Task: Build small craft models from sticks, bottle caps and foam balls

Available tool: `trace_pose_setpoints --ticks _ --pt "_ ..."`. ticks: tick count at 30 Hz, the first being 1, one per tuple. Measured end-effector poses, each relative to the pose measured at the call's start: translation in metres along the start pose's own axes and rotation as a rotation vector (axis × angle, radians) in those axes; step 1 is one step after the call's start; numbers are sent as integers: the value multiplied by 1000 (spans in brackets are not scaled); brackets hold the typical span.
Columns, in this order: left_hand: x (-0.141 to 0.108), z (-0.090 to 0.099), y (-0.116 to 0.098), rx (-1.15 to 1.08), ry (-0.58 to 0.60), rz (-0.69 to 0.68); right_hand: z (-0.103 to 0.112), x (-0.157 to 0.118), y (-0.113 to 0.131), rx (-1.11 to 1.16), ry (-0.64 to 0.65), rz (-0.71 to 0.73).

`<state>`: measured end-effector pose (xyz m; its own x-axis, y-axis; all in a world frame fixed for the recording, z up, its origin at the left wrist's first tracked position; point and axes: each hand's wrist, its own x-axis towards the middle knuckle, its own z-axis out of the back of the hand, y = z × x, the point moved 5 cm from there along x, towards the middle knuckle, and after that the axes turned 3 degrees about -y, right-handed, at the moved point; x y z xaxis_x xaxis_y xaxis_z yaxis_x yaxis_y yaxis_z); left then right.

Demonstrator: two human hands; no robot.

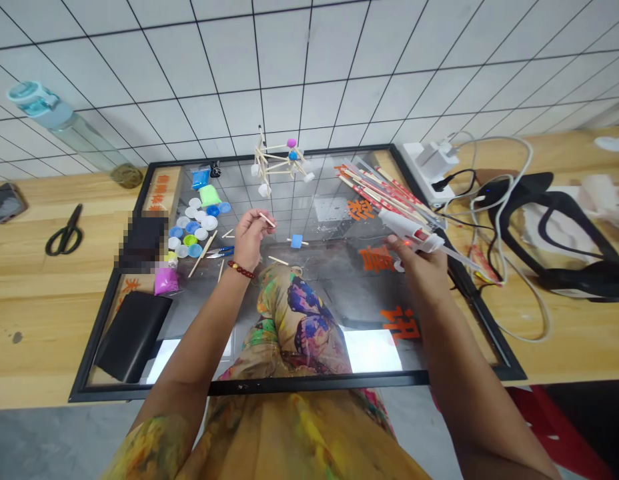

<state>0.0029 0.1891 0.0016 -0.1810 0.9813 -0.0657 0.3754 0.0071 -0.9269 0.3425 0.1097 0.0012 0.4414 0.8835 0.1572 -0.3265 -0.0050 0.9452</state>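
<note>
My left hand (250, 237) pinches a short wooden stick (267, 220) above the glass-topped panel. In my right hand (418, 261) is a white hot glue gun (407, 227), its nozzle pointing up and left and a glue stick sticking out of its rear. Between the hands lies a small blue square piece (296, 241) with a stick by it. Another short stick (278, 261) rests nearer to me. Toward the wall stands a frame of joined sticks (277, 163) with white, pink and blue lumps on it.
Several small lids or cups (192, 227), blue-handled snips (222, 252) and a black case (134, 337) lie left. Black scissors (65, 233) and a bottle (72, 127) are farther left. Packed sticks (384, 190), a power strip (427, 173) and tangled cables (499, 200) stand right.
</note>
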Motion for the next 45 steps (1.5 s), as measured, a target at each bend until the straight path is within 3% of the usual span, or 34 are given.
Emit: trace_pose_setpoints --ticks 2,6,9,13,17,20,23,27,31,45 --pt "-4 6 -2 -45 -31 11 -11 -9 9 15 79 -64" --pt "-11 11 -1 -83 -8 116 -42 -23 20 13 265 -10" --pt "-13 11 4 -131 0 269 -58 -26 17 39 298 9" --pt "-7 13 0 -174 -36 301 -66 -24 11 61 339 37" --pt "-2 9 -4 41 38 153 -64 -21 11 27 380 60" --pt "-3 7 -2 389 99 -51 -65 -20 14 -26 432 102" --pt "-9 1 5 752 250 -240 -67 -22 16 -59 466 132" --pt "-16 -4 12 956 391 -357 -69 -24 18 -65 487 142" --pt "-20 -6 13 1140 443 -417 -67 -23 19 -102 478 137" --pt "-22 -8 12 1153 423 -449 -69 -20 13 -111 496 66"
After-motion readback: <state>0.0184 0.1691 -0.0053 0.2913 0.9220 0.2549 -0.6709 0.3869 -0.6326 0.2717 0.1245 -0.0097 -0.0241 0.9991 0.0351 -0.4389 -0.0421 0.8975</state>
